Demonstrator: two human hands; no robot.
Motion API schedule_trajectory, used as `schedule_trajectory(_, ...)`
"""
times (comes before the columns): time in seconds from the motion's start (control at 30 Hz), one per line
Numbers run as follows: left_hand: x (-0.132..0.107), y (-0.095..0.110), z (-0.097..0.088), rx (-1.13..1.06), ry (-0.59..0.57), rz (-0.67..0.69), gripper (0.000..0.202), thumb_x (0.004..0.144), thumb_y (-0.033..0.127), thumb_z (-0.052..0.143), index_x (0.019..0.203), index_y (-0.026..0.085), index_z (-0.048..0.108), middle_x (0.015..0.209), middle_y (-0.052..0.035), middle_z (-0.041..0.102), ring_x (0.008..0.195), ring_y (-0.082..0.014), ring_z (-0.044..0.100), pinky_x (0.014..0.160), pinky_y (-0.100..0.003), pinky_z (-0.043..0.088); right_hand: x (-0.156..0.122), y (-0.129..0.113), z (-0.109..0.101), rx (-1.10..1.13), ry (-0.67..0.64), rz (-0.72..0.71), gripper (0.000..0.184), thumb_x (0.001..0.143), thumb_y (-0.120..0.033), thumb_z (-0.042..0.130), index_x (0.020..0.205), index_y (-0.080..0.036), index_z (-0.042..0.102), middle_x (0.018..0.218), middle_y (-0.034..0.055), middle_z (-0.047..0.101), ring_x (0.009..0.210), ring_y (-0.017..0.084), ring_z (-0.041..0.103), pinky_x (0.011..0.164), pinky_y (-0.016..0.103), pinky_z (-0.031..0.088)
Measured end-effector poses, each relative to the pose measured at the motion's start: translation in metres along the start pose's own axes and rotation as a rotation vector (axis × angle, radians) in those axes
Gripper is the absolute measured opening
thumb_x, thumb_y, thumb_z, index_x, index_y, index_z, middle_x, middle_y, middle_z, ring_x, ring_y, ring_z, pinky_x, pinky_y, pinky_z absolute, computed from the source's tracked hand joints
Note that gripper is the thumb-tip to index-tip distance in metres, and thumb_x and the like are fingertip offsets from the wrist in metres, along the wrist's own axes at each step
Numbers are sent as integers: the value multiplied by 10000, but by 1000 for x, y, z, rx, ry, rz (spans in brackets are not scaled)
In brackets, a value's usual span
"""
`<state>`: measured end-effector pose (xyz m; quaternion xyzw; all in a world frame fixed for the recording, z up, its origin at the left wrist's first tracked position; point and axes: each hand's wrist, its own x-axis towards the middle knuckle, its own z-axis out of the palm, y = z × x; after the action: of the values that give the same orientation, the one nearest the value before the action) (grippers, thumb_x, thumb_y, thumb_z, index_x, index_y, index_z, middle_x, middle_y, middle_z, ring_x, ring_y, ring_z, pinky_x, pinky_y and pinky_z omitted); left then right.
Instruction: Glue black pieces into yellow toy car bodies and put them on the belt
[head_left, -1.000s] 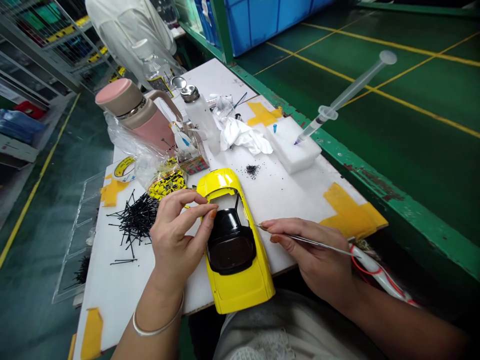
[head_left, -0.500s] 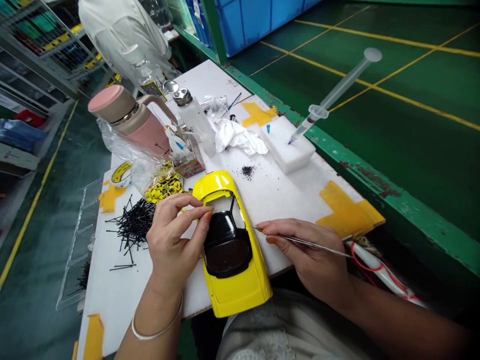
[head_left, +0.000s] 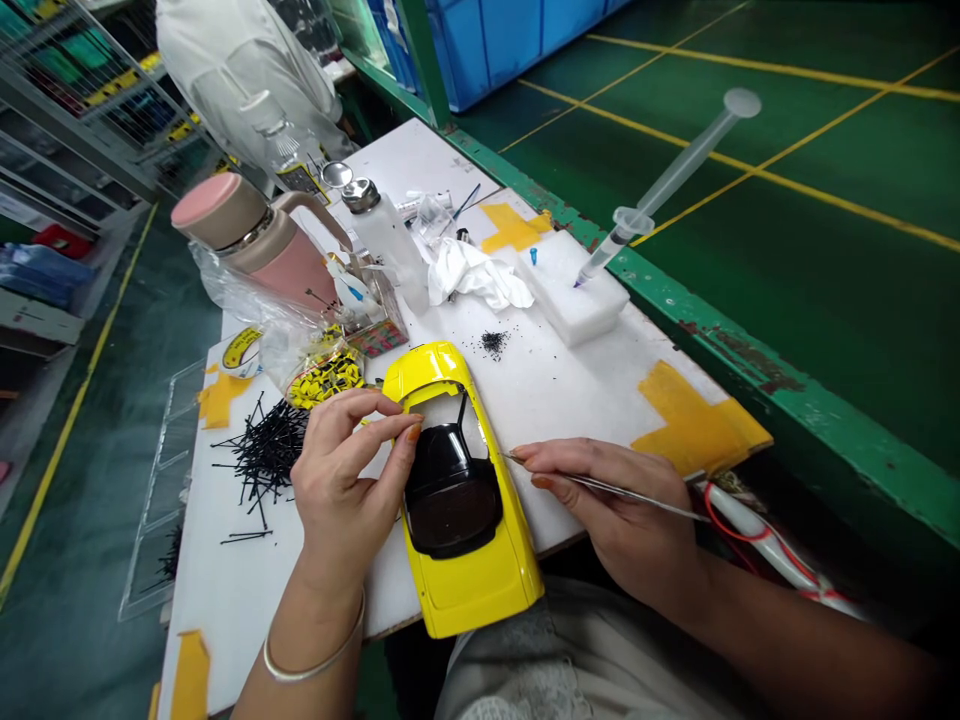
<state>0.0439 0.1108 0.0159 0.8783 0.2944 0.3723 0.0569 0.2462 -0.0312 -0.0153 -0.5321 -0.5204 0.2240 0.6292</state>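
Note:
A yellow toy car body with a black roof part and an open windscreen gap lies slanted at the table's near edge, its tail toward my lap. Over the left side of that gap is my left hand, thumb and fingers pinched together at the windscreen frame; what sits between the fingertips is too small or hidden to make out. To the right of the car, my right hand grips thin metal tweezers, fingertips close to the car's side near the roof. The tweezers' tip points at the body.
Left of the car lie a pile of thin black parts and a bag of yellow-black pieces. Beyond stand a pink flask, a pump bottle, crumpled tissue, black specks and a syringe stuck in white foam.
The view has shifted very slightly. Both hands keep their places at the car, and their grips look the same.

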Motion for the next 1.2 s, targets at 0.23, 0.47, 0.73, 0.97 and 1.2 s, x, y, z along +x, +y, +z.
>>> schedule_trajectory(0.23,0,0,0,0,-9,-6,194,863,91,731,979,245,749,984,-49,687,1015,-229,652,917,-446,545,1,1,0,-18,-5,-40,195,935,-66,691,1004,-232,766,1024,10,809,917,152,777,867,242,643)
schedule_trajectory(0.47,-1,0,0,-12,0,-11,195,859,91,735,983,241,754,984,-50,686,1015,-228,653,920,-439,545,2,-1,1,-24,12,-24,188,939,-77,687,997,-233,774,1011,8,811,894,156,780,856,241,646)
schedule_trajectory(0.73,0,-1,0,-13,3,-3,182,864,97,730,971,242,755,970,-51,685,1007,-229,652,918,-444,545,0,1,0,-3,-10,-32,192,939,-79,691,1011,-238,772,1027,14,809,909,165,780,852,262,650)
schedule_trajectory(0.97,0,-1,0,-11,3,-20,153,879,123,720,964,245,756,974,-50,690,993,-224,661,894,-430,552,2,1,1,-19,-5,-31,180,949,-95,678,999,-238,775,1016,17,810,899,170,780,851,272,653)
schedule_trajectory(1.2,0,-5,0,-14,26,-22,129,879,132,722,949,233,759,965,-51,699,966,-218,672,864,-405,551,-1,0,-6,12,30,99,141,958,-150,684,994,-254,772,1046,15,800,963,189,767,873,295,631)
